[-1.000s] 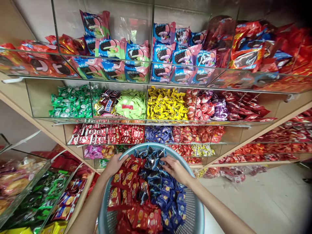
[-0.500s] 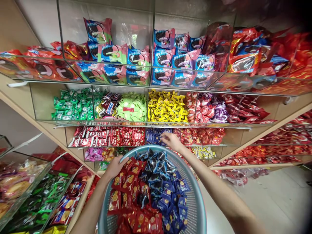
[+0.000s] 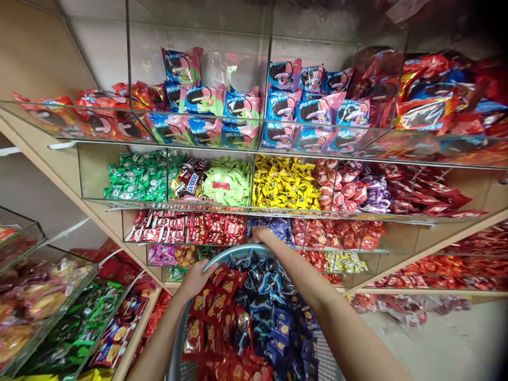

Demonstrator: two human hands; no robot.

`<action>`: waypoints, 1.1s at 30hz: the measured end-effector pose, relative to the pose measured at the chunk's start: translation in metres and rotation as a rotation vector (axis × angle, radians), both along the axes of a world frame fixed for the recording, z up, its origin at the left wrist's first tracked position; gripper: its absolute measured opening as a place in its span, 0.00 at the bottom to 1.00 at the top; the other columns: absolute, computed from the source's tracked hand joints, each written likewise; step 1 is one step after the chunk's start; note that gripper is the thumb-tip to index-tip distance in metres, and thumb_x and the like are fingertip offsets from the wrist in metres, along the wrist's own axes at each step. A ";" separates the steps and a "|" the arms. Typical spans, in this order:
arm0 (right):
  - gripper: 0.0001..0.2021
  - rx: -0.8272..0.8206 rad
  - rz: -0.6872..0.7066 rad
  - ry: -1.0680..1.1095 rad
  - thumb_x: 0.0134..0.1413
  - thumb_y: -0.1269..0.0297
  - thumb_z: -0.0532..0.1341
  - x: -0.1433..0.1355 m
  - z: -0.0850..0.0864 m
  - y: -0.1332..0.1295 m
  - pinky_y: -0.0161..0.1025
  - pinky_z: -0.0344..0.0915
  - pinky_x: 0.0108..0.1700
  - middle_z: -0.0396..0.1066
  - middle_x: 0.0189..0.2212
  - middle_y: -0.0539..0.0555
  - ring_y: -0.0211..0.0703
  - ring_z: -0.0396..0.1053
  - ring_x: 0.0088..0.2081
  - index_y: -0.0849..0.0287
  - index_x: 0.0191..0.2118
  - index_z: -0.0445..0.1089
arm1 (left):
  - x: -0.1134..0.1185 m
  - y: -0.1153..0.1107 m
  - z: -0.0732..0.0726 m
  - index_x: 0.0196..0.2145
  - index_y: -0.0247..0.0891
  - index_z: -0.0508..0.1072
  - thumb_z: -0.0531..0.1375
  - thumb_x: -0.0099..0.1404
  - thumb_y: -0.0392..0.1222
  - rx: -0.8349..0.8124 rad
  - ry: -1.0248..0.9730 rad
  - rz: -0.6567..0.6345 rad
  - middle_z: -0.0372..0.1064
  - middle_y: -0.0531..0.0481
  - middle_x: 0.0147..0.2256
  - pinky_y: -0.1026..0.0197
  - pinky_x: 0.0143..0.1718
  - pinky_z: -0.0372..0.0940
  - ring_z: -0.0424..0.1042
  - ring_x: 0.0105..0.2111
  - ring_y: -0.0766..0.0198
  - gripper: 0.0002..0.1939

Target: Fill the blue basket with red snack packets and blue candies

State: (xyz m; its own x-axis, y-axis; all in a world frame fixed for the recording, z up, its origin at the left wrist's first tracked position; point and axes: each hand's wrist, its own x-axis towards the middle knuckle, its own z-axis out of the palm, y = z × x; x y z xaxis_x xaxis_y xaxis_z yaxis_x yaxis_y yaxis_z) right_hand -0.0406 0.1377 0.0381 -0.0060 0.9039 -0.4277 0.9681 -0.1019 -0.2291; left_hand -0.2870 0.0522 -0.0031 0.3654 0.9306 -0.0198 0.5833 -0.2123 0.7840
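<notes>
My left hand (image 3: 198, 278) is closed around the upper left rim of a blue-green plastic basket (image 3: 227, 255). Inside the basket, red packets with orange pictures (image 3: 220, 301) fill the left side, shiny black-and-blue packets (image 3: 264, 278) lie at the far middle, and dark blue packets (image 3: 280, 328) lie on the right. Stretched over the basket, my right hand (image 3: 262, 234) is just past its far rim, at the left end of a shelf compartment of blue wrapped candies (image 3: 280, 230). Its fingers point away and are mostly hidden, so I cannot see whether they hold anything.
Glass-fronted shelves hold Oreo packs (image 3: 281, 106), green candies (image 3: 138, 177), yellow candies (image 3: 286, 182) and red-and-white packets (image 3: 159, 225). A glass shelf edge (image 3: 222, 206) runs above my right hand. Lower left stand bins of green packets (image 3: 75, 323). Tiled floor (image 3: 448, 338) shows at right.
My right hand has moved left and nearer the basket's far rim. The shelves have shifted right and slightly down in view. My left hand keeps its hold on the rim.
</notes>
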 end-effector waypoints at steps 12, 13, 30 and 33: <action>0.14 -0.121 -0.050 0.210 0.28 0.62 0.66 0.019 -0.009 -0.003 0.38 0.67 0.28 0.70 0.23 0.59 0.50 0.69 0.30 0.66 0.25 0.68 | 0.001 0.002 -0.006 0.21 0.37 0.60 0.48 0.56 0.58 0.038 0.048 0.008 0.49 0.58 0.18 0.68 0.22 0.48 0.54 0.21 0.69 0.21; 0.14 -0.124 -0.051 0.226 0.28 0.62 0.66 0.021 -0.010 -0.004 0.39 0.67 0.27 0.70 0.23 0.59 0.50 0.69 0.30 0.66 0.25 0.68 | 0.001 0.002 -0.005 0.21 0.37 0.60 0.48 0.56 0.58 0.038 0.045 0.005 0.50 0.58 0.18 0.68 0.23 0.49 0.55 0.21 0.69 0.21; 0.18 -0.101 -0.165 0.823 0.39 0.54 0.61 0.047 -0.014 -0.016 0.27 0.67 0.26 0.65 0.37 0.54 0.35 0.64 0.33 0.60 0.36 0.67 | 0.001 -0.002 0.003 0.26 0.35 0.65 0.47 0.56 0.59 -0.017 0.033 -0.021 0.54 0.56 0.20 0.67 0.25 0.51 0.56 0.22 0.68 0.23; 0.22 -0.089 -0.175 0.864 0.36 0.54 0.63 0.045 -0.017 -0.013 0.27 0.66 0.24 0.65 0.39 0.55 0.36 0.64 0.33 0.60 0.39 0.65 | 0.001 -0.001 0.002 0.26 0.35 0.65 0.47 0.56 0.58 -0.013 0.039 -0.020 0.54 0.57 0.20 0.67 0.24 0.51 0.56 0.22 0.68 0.22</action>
State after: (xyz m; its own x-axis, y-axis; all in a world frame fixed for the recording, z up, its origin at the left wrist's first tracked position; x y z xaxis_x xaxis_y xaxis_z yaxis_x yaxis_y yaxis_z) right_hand 0.0042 0.1244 0.0214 -0.2241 0.8858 -0.4064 0.4291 -0.2848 -0.8572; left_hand -0.2863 0.0510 -0.0007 0.3823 0.9229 -0.0465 0.6092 -0.2139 0.7636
